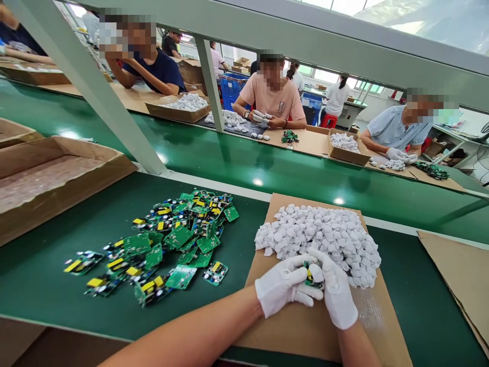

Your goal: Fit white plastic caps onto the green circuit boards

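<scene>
The small circuit board [308,275] is above the cardboard sheet [290,331]; the gloved left hand [282,285] and right hand [338,290] are together, clamped on it, with a white piece [316,273] against its parts. If the fingers squeeze too strongly, a component could perhaps bend; the glove cloth may let the board slip. A careless push could scatter the white pile [313,232] just beyond. The sheet lies on the green worktop [42,290], a heap of circuit boards [179,237] at left. Farther, co-workers [292,104] sit in a bright workshop.
</scene>
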A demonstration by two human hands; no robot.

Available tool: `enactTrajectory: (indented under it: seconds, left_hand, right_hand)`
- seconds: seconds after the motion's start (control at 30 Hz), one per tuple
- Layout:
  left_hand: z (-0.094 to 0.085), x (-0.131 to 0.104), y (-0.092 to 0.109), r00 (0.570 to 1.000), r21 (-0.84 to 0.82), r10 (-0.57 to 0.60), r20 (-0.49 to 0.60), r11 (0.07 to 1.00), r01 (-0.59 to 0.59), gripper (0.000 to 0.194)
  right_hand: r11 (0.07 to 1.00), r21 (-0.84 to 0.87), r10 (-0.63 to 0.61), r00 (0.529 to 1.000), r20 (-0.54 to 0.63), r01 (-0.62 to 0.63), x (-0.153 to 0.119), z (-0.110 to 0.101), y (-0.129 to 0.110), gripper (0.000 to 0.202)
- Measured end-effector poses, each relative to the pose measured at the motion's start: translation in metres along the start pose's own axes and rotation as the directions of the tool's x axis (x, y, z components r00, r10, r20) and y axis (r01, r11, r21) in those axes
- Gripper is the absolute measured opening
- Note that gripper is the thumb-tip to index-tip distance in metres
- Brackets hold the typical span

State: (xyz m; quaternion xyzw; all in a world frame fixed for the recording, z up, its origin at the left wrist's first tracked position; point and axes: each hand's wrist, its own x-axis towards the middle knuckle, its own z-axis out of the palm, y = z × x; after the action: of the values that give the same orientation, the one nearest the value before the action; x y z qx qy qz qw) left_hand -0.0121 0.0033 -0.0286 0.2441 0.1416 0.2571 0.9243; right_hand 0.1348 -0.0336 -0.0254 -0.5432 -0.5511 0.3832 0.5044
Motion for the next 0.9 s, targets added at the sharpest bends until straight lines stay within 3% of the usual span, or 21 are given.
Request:
enactTrajectory:
  seconds: [0.1, 0.23, 0.43, 0.63, 0.7, 0.8, 0.9]
  left_hand:
    - [-0.003, -0.001, -0.004, 0.999, -0.057, 0.014, -0.029, 0.998, -0.015, 0.039]
    - [-0.010, 0.000, -0.008, 0.998, -0.051, 0.021, -0.064, 0.998, -0.024, 0.036]
    - [-0.013, 0.001, -0.008, 0.999, -0.055, 0.012, -0.039, 0.998, -0.014, 0.026]
    - [-0.005, -0.001, 0.004, 1.000, -0.024, -0.003, 0.006, 1.000, 0.003, 0.032]
    - [-0.004, -0.002, 0.009, 1.000, -0.032, -0.008, 0.021, 0.999, 0.009, 0.032]
    - [-0.002, 0.000, 0.011, 0.998, 0.053, -0.005, -0.059, 0.999, 0.008, 0.036]
    - [0.000, 0.002, 0.009, 0.987, 0.254, 0.036, -0.157, 0.967, 0.005, 0.037]
  right_hand:
    - [1.000, 0.012, -0.007, 1.000, 0.006, 0.007, -0.001, 0.003, -0.006, 0.047]
    - [0.996, -0.062, 0.072, 0.997, 0.003, -0.071, 0.000, 0.006, -0.008, 0.038]
    - [0.996, -0.043, 0.080, 0.986, 0.144, -0.075, -0.002, 0.004, 0.004, 0.040]
    - [0.955, 0.247, 0.123, 0.977, 0.175, -0.164, -0.003, 0.000, 0.000, 0.056]
    - [0.955, 0.239, 0.140, 0.978, 0.156, -0.175, -0.002, 0.001, -0.004, 0.055]
    - [0.966, 0.128, 0.205, 0.969, 0.136, -0.223, -0.001, 0.005, -0.006, 0.050]
    - [0.974, 0.100, 0.186, 0.972, 0.146, -0.202, -0.001, 0.011, -0.002, 0.048]
